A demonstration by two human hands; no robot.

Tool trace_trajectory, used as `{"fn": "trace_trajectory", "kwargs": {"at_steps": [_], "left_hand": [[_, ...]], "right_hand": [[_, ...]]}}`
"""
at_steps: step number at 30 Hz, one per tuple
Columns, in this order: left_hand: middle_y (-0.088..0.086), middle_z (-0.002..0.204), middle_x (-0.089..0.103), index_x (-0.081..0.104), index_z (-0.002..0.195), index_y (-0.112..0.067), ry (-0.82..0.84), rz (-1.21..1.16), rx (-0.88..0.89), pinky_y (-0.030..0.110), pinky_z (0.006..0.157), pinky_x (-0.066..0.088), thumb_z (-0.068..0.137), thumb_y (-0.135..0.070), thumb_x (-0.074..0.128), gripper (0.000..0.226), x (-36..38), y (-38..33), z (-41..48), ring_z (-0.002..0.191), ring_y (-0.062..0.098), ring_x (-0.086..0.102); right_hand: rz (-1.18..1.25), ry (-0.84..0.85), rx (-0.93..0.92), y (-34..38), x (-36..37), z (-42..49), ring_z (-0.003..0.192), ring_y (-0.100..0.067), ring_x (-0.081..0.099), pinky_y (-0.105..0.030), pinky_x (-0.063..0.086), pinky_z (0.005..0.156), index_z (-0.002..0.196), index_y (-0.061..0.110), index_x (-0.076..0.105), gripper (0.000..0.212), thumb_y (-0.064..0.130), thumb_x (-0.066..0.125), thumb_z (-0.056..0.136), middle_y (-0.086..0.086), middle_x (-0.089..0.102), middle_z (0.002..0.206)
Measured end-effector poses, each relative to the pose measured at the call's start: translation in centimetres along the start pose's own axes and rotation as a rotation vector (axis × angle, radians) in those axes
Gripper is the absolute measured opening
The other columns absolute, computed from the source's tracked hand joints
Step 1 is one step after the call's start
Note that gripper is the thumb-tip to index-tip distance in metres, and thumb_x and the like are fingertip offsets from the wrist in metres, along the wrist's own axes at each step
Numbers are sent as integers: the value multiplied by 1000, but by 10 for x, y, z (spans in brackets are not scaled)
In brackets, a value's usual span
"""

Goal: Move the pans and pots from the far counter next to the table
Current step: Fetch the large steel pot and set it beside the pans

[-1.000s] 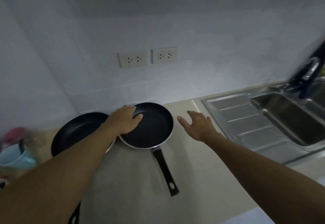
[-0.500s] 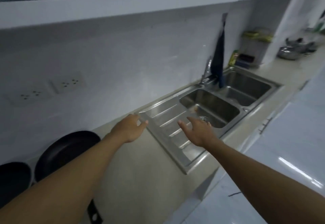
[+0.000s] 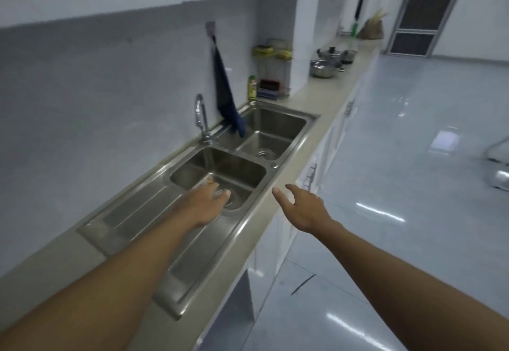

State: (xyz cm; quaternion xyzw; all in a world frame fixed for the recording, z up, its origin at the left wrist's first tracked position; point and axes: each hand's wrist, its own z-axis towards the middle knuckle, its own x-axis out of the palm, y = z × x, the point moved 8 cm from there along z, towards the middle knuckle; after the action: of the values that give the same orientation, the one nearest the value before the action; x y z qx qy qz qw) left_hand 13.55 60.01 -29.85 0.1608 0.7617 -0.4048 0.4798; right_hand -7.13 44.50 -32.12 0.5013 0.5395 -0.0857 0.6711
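Observation:
Far down the counter (image 3: 311,97) stand several steel pots: a shiny bowl-shaped pot (image 3: 323,69) in front, a lidded pot (image 3: 332,55) behind it and a darker pot (image 3: 348,57) to its right. My left hand (image 3: 205,203) hangs over the near basin of the steel double sink (image 3: 132,213), fingers relaxed and holding nothing. My right hand (image 3: 300,204) floats past the counter's front edge, fingers loosely spread, also holding nothing. Both hands are far from the pots.
A tap (image 3: 201,118) rises behind the sink and a dark blue cloth (image 3: 225,92) hangs from a wall hook into the far basin. A dish rack (image 3: 272,72) and a green bottle (image 3: 252,87) stand past the sink. Glossy tiled floor (image 3: 399,185) lies to the right.
The view has swung right, from the two black frying pans to the sink and the far counter. My left hand has left the pan rim; both hands now hang free.

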Motion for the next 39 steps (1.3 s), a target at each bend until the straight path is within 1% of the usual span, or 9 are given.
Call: {"fn": "trace_trajectory", "kwargs": {"at_steps": [4, 8, 12, 15, 17, 22, 25, 30, 39], "left_hand": [[7, 156, 39, 39, 150, -25, 35, 36, 79, 48, 114, 34, 93, -64, 38, 69, 19, -61, 53, 142, 29, 39], [2, 155, 41, 38, 150, -27, 73, -46, 113, 50, 112, 38, 92, -66, 37, 70, 33, -111, 108, 139, 27, 42], [4, 154, 44, 40, 150, -21, 127, -110, 147, 46, 114, 36, 94, -62, 42, 70, 52, -158, 173, 140, 26, 43], [7, 154, 44, 40, 150, -17, 174, -107, 194, 45, 115, 35, 94, -61, 43, 71, 66, -203, 223, 140, 27, 42], [8, 151, 48, 43, 147, -14, 153, -108, 222, 44, 113, 37, 95, -60, 43, 69, 65, -223, 243, 137, 27, 46], [7, 152, 47, 43, 148, -15, 203, -63, 309, 43, 114, 36, 96, -59, 42, 68, 87, -300, 309, 139, 27, 44], [6, 152, 47, 44, 148, -14, 204, -63, 353, 39, 114, 34, 96, -58, 42, 68, 100, -351, 348, 139, 26, 44], [6, 153, 46, 41, 150, -15, 240, -49, 385, 43, 115, 34, 97, -59, 39, 69, 138, -433, 404, 139, 26, 44], [4, 154, 43, 38, 151, -17, 234, -63, 398, 41, 114, 33, 96, -62, 38, 71, 171, -573, 507, 140, 24, 42]], "right_hand": [[32, -33, 102, -55, -35, 25, 141, -30, 42, -59, 22, 118, 152, 21, 37, 91, 82, 20, 87, -6, 47, 153], [93, -84, 151, -92, -71, 62, 140, -30, 43, -55, 28, 117, 152, 20, 36, 89, 80, 25, 89, -7, 46, 153], [186, -141, 231, -130, -108, 103, 139, -28, 44, -46, 35, 114, 153, 21, 35, 91, 83, 29, 86, -8, 45, 153], [238, -183, 308, -166, -134, 131, 139, -27, 44, -43, 36, 111, 154, 23, 33, 96, 87, 29, 82, -6, 46, 153], [243, -195, 327, -180, -146, 140, 138, -26, 45, -43, 36, 110, 154, 23, 32, 97, 87, 29, 81, -6, 46, 152], [259, -236, 412, -241, -186, 177, 135, -25, 48, -40, 37, 107, 152, 24, 36, 91, 84, 33, 84, -6, 50, 150], [278, -270, 432, -277, -217, 207, 135, -24, 48, -40, 38, 108, 151, 24, 37, 90, 83, 34, 84, -5, 50, 149], [273, -307, 426, -346, -270, 263, 138, -25, 45, -42, 36, 111, 152, 23, 38, 88, 81, 33, 86, -4, 47, 152], [245, -274, 438, -449, -362, 368, 138, -26, 45, -43, 36, 112, 152, 21, 38, 86, 79, 33, 88, -5, 46, 153]]}}
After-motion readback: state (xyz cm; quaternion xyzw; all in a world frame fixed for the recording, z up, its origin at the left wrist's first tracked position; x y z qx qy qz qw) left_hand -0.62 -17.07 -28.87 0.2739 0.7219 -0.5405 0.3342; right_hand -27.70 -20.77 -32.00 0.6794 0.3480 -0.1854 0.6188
